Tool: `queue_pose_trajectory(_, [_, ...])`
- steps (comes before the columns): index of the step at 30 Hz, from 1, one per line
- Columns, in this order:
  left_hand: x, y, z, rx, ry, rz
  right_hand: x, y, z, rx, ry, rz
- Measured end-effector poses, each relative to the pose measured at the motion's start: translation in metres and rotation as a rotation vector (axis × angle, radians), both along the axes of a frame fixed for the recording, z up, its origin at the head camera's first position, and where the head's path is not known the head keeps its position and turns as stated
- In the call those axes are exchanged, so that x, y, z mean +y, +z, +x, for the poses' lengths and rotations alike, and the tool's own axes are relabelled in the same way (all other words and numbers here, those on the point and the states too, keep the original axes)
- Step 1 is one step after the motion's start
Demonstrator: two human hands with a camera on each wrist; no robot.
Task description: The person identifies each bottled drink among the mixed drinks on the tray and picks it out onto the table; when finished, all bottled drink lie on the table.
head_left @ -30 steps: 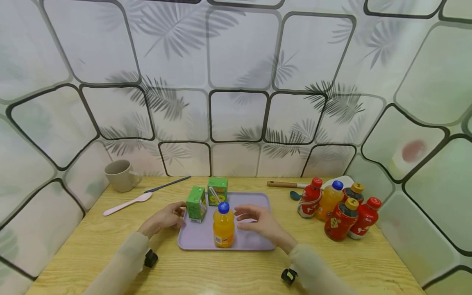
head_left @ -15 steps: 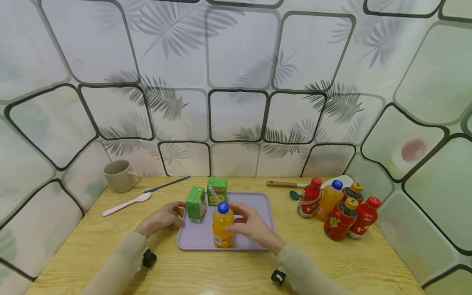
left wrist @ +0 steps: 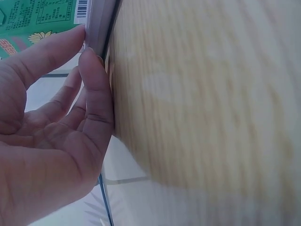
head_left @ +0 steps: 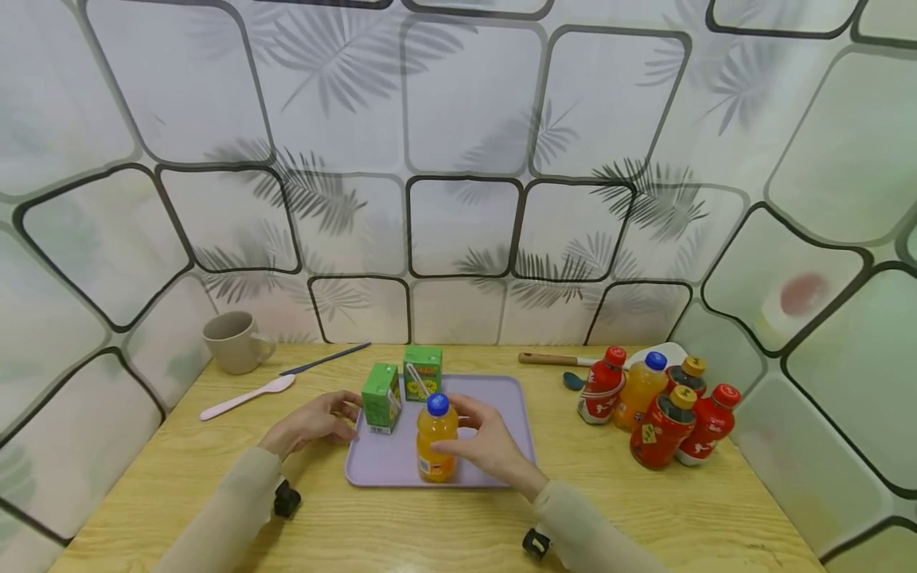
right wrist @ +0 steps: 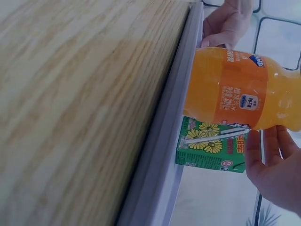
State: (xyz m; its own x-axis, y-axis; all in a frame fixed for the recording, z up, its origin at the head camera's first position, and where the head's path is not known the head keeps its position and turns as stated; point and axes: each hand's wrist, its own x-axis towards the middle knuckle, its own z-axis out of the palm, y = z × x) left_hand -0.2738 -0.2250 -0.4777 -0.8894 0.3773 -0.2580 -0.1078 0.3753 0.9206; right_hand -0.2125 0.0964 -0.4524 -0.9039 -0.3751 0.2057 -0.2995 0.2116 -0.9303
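Observation:
A lilac tray (head_left: 497, 390) lies on the wooden table, bearing two green drink cartons and an orange soda bottle. My left hand (head_left: 321, 423) pinches the tray's left rim (left wrist: 99, 23) between thumb and fingers, close beside the nearer carton (head_left: 381, 398). Around the blue-capped soda bottle (head_left: 435, 434) my right hand (head_left: 490, 446) is wrapped from the right, thumb in front and fingers behind. The bottle stands upright near the tray's front edge. In the right wrist view, fingertips touch the orange bottle (right wrist: 230, 89). The other carton (head_left: 423, 374), with its straw, stands farther back.
Several red and orange drink bottles (head_left: 662, 426) cluster on the right, before a wooden-handled spatula (head_left: 548, 358) and a dark spoon (head_left: 573, 380). At left are a grey mug (head_left: 232, 342), a pink spoon (head_left: 251, 395) and a thin blue stick (head_left: 325, 358). A patterned curtain (head_left: 458, 231) surrounds the table.
My right hand has moved left from beside the orange soda bottle and taken hold of it; the bottle has shifted very slightly right. The left hand has stayed at the tray's rim.

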Motion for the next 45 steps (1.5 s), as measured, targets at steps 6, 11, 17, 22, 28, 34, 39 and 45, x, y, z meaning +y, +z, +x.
queue_pose_trajectory(6, [-0.002, -0.003, -0.002, 0.002, 0.004, -0.007, 0.007, -0.004, 0.001, 0.023, -0.075, -0.017])
queue_pose_trajectory(11, [-0.002, -0.002, -0.002, 0.000, -0.002, -0.007, 0.019, -0.001, 0.002, 0.049, -0.128, -0.058])
queue_pose_trajectory(17, [-0.001, -0.001, -0.002, -0.003, 0.002, -0.007, 0.035, 0.005, 0.003, 0.037, -0.182, -0.087])
queue_pose_trajectory(22, [-0.001, -0.001, -0.002, -0.010, 0.003, -0.014, 0.049, 0.005, 0.004, -0.011, -0.226, -0.127])
queue_pose_trajectory(28, [-0.001, -0.002, -0.002, -0.014, 0.003, -0.001, 0.066, 0.005, 0.007, -0.020, -0.276, -0.124])
queue_pose_trajectory(34, [0.000, 0.001, 0.000, -0.018, 0.005, 0.003, 0.079, 0.007, 0.009, -0.043, -0.313, -0.143])
queue_pose_trajectory(39, [0.001, 0.002, 0.000, -0.016, 0.010, -0.002, 0.089, 0.007, 0.009, 0.005, -0.354, -0.139])
queue_pose_trajectory(45, [0.001, 0.000, -0.001, -0.016, 0.011, -0.005, 0.100, 0.009, 0.011, 0.021, -0.428, -0.112])
